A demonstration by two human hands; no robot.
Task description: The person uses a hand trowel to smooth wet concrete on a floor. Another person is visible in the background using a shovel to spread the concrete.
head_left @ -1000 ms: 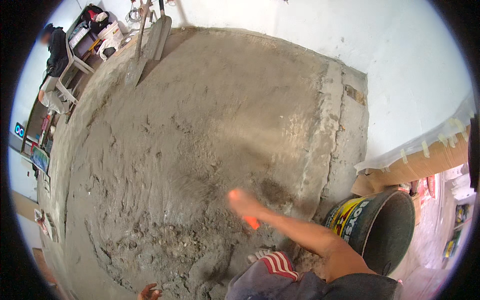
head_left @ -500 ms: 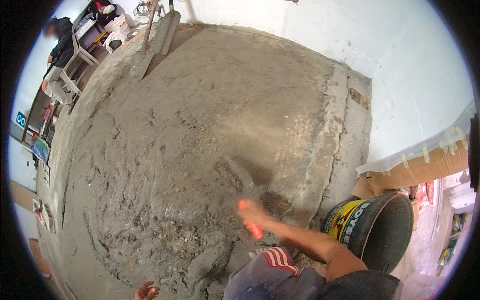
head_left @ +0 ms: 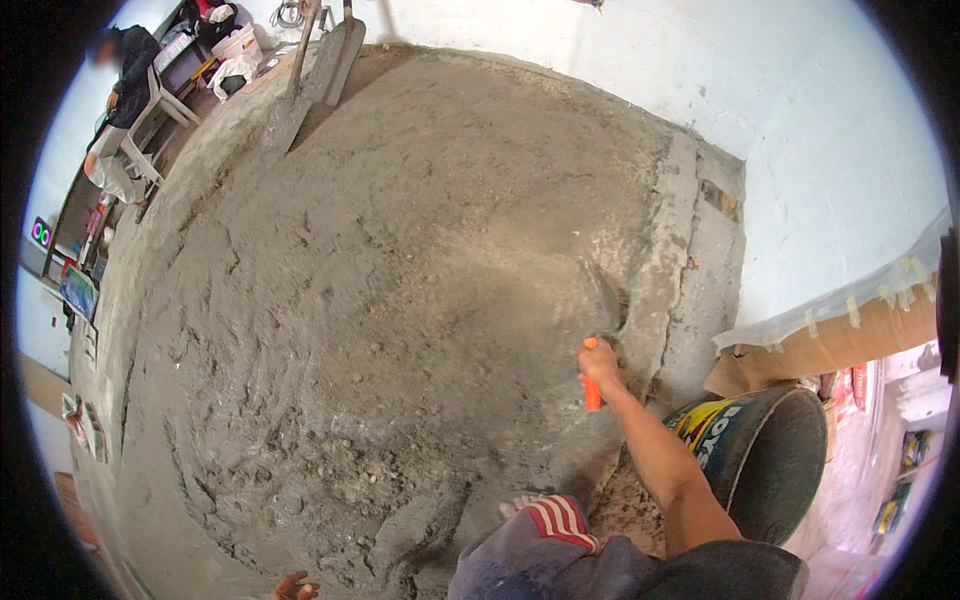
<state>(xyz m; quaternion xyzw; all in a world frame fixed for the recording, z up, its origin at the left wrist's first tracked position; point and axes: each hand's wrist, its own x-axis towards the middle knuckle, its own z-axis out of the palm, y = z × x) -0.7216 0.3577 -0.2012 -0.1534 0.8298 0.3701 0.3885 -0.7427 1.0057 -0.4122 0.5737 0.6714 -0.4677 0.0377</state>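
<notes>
My right hand (head_left: 600, 360) is closed on the orange handle (head_left: 592, 395) of a trowel, whose blade (head_left: 603, 290) rests in wet grey mortar (head_left: 350, 300) near a rough concrete strip (head_left: 700, 260) at the right. My left hand (head_left: 295, 588) is at the lower edge with its fingers loosely bent and apart, holding nothing visible, close over the mortar. My raised knee, in shorts with red-and-white stripes (head_left: 560, 522), is between the two hands. A large dark tub (head_left: 775, 470) with a yellow label lies on its side beside my right arm.
Two upright shovels (head_left: 335, 70) stand at the far left of the mortar. Beyond them a person (head_left: 130, 80) sits on a white chair beside cluttered shelves and a white bucket (head_left: 235, 45). A white wall rises behind; a taped cardboard roll (head_left: 830, 330) lies at the right.
My right hand with the trowel has swept up and to the right, toward the concrete strip. My left hand stays low at the bottom edge.
</notes>
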